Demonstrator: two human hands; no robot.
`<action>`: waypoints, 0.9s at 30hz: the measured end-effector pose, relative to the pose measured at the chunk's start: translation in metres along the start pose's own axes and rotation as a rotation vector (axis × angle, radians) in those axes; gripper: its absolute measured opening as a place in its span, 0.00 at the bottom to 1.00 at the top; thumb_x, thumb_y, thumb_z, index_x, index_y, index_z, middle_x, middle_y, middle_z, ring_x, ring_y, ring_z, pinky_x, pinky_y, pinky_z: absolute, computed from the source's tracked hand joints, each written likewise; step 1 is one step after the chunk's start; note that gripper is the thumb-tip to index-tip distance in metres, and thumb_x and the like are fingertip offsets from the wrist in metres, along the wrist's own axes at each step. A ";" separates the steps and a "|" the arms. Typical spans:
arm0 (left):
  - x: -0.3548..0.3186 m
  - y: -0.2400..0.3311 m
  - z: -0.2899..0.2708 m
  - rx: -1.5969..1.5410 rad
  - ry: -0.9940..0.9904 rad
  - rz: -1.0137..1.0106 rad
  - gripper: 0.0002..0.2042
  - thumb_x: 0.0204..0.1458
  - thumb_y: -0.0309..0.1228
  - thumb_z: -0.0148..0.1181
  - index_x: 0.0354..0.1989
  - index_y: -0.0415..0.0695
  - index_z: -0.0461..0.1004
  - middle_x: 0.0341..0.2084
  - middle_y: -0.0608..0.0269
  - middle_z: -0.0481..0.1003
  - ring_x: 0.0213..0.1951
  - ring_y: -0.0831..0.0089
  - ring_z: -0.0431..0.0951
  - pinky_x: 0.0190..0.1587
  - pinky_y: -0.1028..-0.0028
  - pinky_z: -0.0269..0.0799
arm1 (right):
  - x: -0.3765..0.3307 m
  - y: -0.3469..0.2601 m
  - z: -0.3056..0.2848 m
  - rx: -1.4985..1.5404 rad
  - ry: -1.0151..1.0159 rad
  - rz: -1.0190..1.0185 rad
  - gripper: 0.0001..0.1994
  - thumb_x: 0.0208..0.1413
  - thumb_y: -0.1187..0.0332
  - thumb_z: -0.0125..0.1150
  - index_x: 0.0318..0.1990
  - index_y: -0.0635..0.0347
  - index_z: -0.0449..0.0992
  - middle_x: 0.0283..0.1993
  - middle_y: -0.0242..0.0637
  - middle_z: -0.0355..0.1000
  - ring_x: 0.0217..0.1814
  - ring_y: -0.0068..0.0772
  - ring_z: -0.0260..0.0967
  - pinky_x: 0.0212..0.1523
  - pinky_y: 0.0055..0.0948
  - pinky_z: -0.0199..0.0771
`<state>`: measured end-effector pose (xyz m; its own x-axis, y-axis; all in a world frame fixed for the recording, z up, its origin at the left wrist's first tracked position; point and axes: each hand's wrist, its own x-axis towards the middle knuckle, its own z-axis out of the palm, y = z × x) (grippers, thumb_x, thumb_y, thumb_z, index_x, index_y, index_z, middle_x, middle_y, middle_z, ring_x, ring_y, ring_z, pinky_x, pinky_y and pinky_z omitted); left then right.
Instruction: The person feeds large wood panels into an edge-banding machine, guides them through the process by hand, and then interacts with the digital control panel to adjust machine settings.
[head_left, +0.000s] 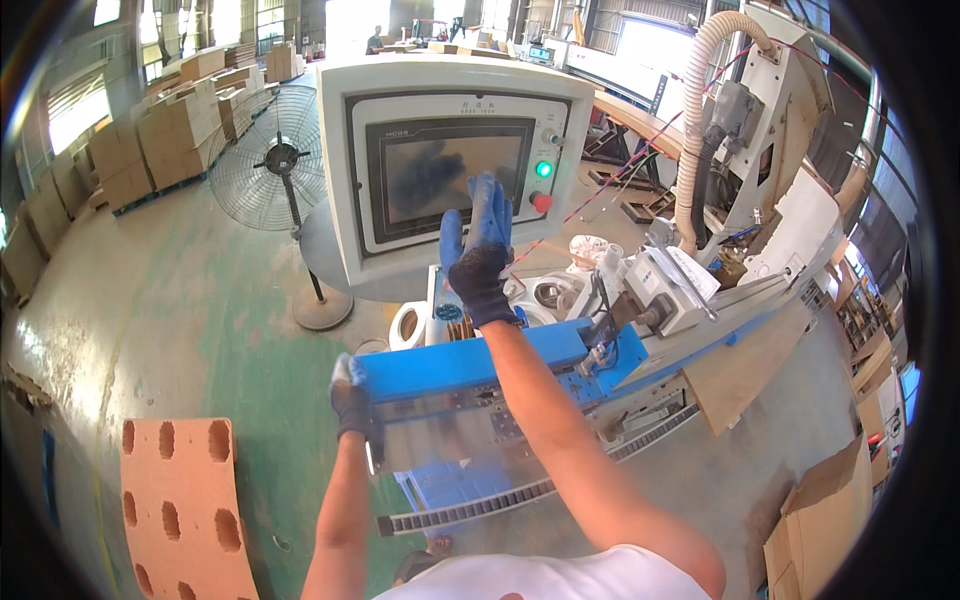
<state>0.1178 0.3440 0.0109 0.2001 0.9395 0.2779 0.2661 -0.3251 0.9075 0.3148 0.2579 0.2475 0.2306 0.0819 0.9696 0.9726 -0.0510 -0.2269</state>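
In front of me stands a light-grey control cabinet with a dark touch screen [410,180]. My right hand [485,235], in a blue glove with a dark cuff, reaches up to the screen's lower right part. Its fingers are stretched out and hold nothing; whether they touch the glass I cannot tell. A lit green button [544,169] and a red knob [541,203] sit right of the screen. Lower left, my gloved left hand [350,395] is curled round the left end of a blue machine beam [430,362], its fingers partly smeared.
Left of the cabinet stands a floor fan [282,155]. An orange-brown board with cutouts [180,510] is at the lower left. A ribbed hose [695,130] hangs at the right above the machine. Stacked cardboard [180,135] stands far left; a cable chain [480,505] runs below the beam.
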 end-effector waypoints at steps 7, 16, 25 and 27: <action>0.004 0.025 -0.002 0.281 -0.232 -0.076 0.18 0.53 0.40 0.42 0.35 0.37 0.72 0.27 0.46 0.74 0.32 0.50 0.75 0.35 0.61 0.68 | -0.005 -0.004 -0.005 0.009 -0.057 -0.004 0.25 0.46 0.73 0.51 0.53 0.71 0.59 0.52 0.54 0.62 0.54 0.57 0.57 0.55 0.47 0.54; 0.014 0.044 0.023 0.498 -0.165 -0.166 0.13 0.50 0.32 0.42 0.33 0.37 0.72 0.28 0.42 0.73 0.32 0.48 0.74 0.35 0.57 0.69 | -0.058 0.011 -0.050 0.091 -0.060 0.229 0.23 0.47 0.75 0.49 0.53 0.74 0.59 0.46 0.52 0.68 0.50 0.53 0.62 0.53 0.42 0.58; 0.007 0.066 0.031 0.723 -0.032 0.019 0.14 0.49 0.40 0.49 0.31 0.42 0.73 0.26 0.49 0.73 0.33 0.53 0.74 0.35 0.61 0.69 | -0.033 0.021 -0.049 0.094 -0.068 0.089 0.25 0.46 0.75 0.50 0.54 0.74 0.57 0.44 0.52 0.69 0.48 0.54 0.63 0.53 0.43 0.57; 0.007 0.059 0.034 0.720 -0.012 0.031 0.14 0.48 0.42 0.49 0.29 0.42 0.72 0.27 0.49 0.73 0.32 0.53 0.74 0.35 0.61 0.69 | -0.025 0.022 -0.045 0.151 -0.084 0.102 0.25 0.47 0.74 0.50 0.55 0.74 0.56 0.45 0.53 0.69 0.50 0.55 0.62 0.56 0.45 0.54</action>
<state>0.1667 0.3274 0.0556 0.2266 0.9288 0.2933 0.8151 -0.3457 0.4649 0.3289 0.2098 0.2229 0.3234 0.1670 0.9314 0.9363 0.0860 -0.3405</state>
